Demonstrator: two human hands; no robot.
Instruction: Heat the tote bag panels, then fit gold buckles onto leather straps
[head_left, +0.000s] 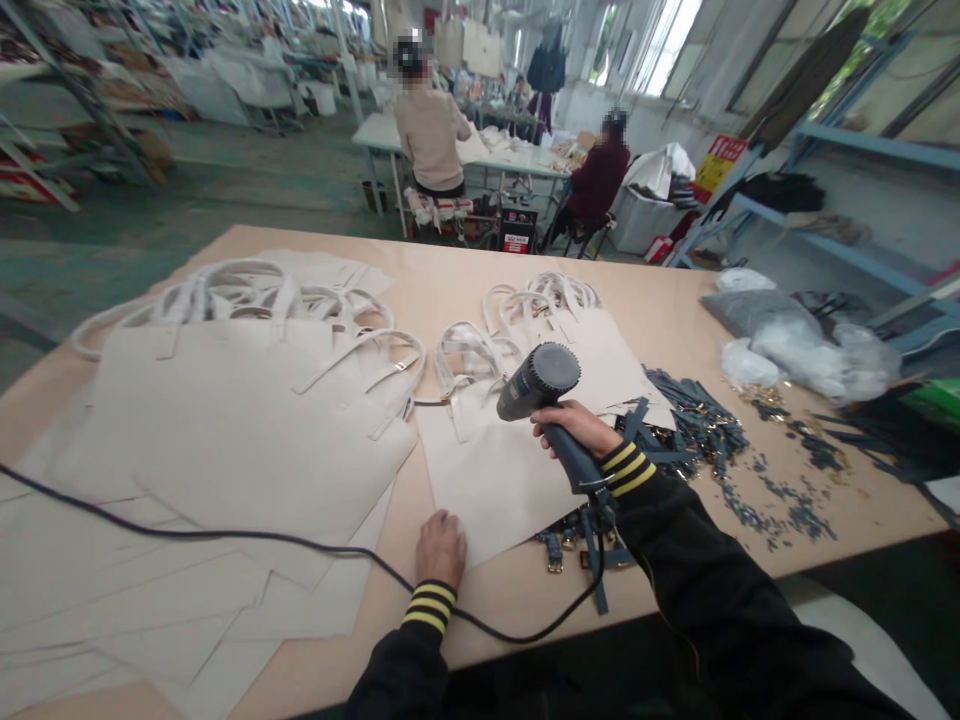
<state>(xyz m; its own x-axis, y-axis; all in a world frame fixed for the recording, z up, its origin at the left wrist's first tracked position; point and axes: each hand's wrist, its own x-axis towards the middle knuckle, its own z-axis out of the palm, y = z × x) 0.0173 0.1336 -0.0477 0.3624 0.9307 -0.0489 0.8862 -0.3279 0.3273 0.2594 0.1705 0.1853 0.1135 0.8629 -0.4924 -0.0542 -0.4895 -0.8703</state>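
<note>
Left hand (441,550): resting knuckles up, fingers bent, at the near-left edge of a flat cream bag piece (487,495); whether the fingertips are pinching that edge or only pressing, I cannot tell.

Power cord (322,547), black: hanging in a loop from below the right hand's grip, passing by the left cuff (431,605), striped black and yellow, and trailing leftward over cream panels.

Dark straps (555,552), buckled: lying just nearer than the grip, beside the bag piece.

Right hand (577,425): closing firmly round the handle of a handheld blower (538,380), thumb and fingers wrapping it. The blower is sitting above the bag piece, its wide, dark cap facing up and its narrower end pointing left.

Stack of cream bag pieces (262,410): spreading well left of the grip, pale looped handles crowding its far edge.

Heap of dark straps (694,415): lying right of the grip, small dark pieces (780,505) scattering beyond it.

Clear plastic bags (795,345): slumping farther right, toward the far side of the tan worktable (420,265).

Worker in a beige top (431,135): standing or sitting, I cannot tell which, well beyond the grip, facing a pale table (375,130).

Worker in a maroon top (600,180): sitting at that table's right end.
</note>
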